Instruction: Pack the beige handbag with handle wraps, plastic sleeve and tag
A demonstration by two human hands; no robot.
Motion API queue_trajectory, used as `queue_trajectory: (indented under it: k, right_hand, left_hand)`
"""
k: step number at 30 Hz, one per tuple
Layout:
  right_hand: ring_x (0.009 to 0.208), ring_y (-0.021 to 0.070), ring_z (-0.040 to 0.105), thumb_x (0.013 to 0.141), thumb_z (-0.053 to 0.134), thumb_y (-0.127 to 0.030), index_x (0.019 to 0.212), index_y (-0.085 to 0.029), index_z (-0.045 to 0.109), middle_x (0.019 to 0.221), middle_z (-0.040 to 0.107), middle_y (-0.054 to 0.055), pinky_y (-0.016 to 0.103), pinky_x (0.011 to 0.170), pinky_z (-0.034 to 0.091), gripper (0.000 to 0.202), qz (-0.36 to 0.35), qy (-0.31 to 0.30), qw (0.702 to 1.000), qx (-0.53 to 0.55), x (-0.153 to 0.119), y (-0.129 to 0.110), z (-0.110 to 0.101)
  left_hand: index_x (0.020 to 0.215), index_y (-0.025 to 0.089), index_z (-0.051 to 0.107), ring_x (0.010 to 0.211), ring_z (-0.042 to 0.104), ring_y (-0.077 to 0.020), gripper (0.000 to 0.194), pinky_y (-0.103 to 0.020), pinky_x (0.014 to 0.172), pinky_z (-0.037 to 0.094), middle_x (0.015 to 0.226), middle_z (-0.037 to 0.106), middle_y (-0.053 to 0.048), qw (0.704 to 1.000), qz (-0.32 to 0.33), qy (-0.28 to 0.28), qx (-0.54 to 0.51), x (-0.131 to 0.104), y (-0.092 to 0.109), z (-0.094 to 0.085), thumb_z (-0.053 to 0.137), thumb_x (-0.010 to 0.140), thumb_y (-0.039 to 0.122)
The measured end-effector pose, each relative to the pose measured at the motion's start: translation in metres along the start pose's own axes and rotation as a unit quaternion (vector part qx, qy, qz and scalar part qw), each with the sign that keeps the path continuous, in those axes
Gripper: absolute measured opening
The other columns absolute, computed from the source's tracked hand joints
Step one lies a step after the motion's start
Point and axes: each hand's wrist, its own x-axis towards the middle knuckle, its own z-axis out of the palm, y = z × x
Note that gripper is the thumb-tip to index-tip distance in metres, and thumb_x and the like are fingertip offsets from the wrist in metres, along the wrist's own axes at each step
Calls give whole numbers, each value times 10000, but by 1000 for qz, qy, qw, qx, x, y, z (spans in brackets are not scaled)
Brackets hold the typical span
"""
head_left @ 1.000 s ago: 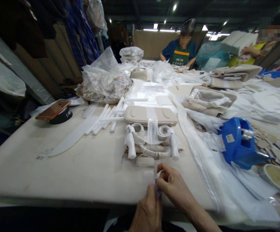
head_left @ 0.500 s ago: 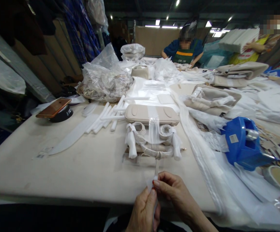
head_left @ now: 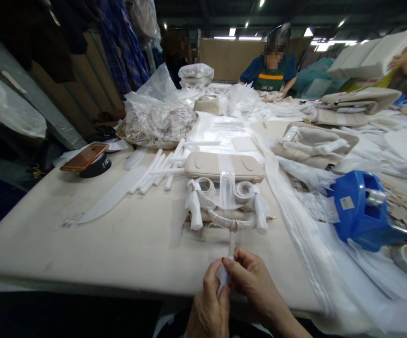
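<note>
A beige bag lies on the table with a clear band over its middle. Its wrapped handles and coiled straps rest in front, and a narrow beige strap runs from them toward me. At the near edge, my left hand pinches a small white wrapping piece around the strap's end. My right hand grips the strap just above, thumb and fingers pressed together. The two hands touch or nearly touch, and their fingers partly hide the strap's end.
White tubes and a phone on a black roll lie left. Behind is a plastic bag of cords. A blue tape dispenser stands right, near white sheets. A person works across the table; another holds white packages.
My left hand's fingers have shifted on the white wrapping, showing more of it. The view has moved slightly. At the right, the person with the white packages has moved rightward.
</note>
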Motion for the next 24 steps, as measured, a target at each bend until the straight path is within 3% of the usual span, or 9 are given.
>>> queue_trajectory:
  k: [2, 5, 9, 11, 15, 20, 24]
  right_hand:
    - [389, 33, 291, 579, 696, -562, 571, -198, 393, 429, 374, -103, 188, 391, 204, 474, 9, 9, 1000, 10, 0, -1, 1]
    - [333, 37, 313, 576, 695, -570, 575, -202, 402, 375, 406, -97, 185, 362, 200, 471, 29, 11, 999, 24, -2, -1, 2]
    - [325, 46, 348, 600, 712, -543, 592, -193, 433, 371, 460, -75, 183, 362, 233, 448, 28, -8, 998, 54, -1, 1, -1]
    - [341, 45, 354, 601, 733, -520, 626, -180, 475, 398, 464, -79, 182, 367, 245, 428, 11, -14, 998, 64, -1, 2, -5]
    - [417, 39, 379, 629, 754, -437, 826, -135, 605, 514, 511, -64, 173, 417, 268, 390, 10, -54, 995, 89, -1, 2, -11]
    - [394, 32, 362, 568, 796, -380, 568, -138, 544, 431, 478, -60, 171, 402, 224, 350, 26, -40, 992, 118, -2, 1, -13]
    - [295, 59, 365, 531, 794, -442, 570, -171, 502, 384, 498, -52, 185, 330, 195, 400, 47, -36, 991, 123, 1, 7, -10]
  left_hand:
    - [1236, 153, 433, 905, 671, -189, 398, -244, 754, 514, 1021, 680, -139, 998, 48, 14, 36, 0, -2, -1, 260, 965, 388]
    - [1198, 162, 478, 716, 684, -164, 368, -211, 652, 509, 843, 708, -95, 997, 69, -1, 35, 1, -4, -3, 256, 970, 346]
    - [1131, 186, 533, 647, 649, -147, 391, -207, 598, 480, 793, 687, -69, 999, 31, -27, -26, 5, -1, -6, 265, 956, 410]
    - [1099, 189, 542, 519, 583, -114, 423, -193, 485, 433, 715, 645, -35, 992, -39, -65, -101, 7, 2, -7, 297, 931, 490]
    - [963, 164, 536, 322, 380, -37, 485, -154, 338, 266, 552, 507, 51, 925, -181, -162, -291, 12, 9, -12, 429, 835, 620]
    - [904, 139, 538, 413, 518, -66, 501, -151, 408, 324, 600, 610, 1, 871, -237, -198, -381, 21, 11, -19, 598, 738, 608]
    - [797, 116, 555, 418, 499, -59, 510, -149, 430, 313, 573, 634, -45, 846, -265, -225, -404, 29, 11, -17, 650, 692, 606]
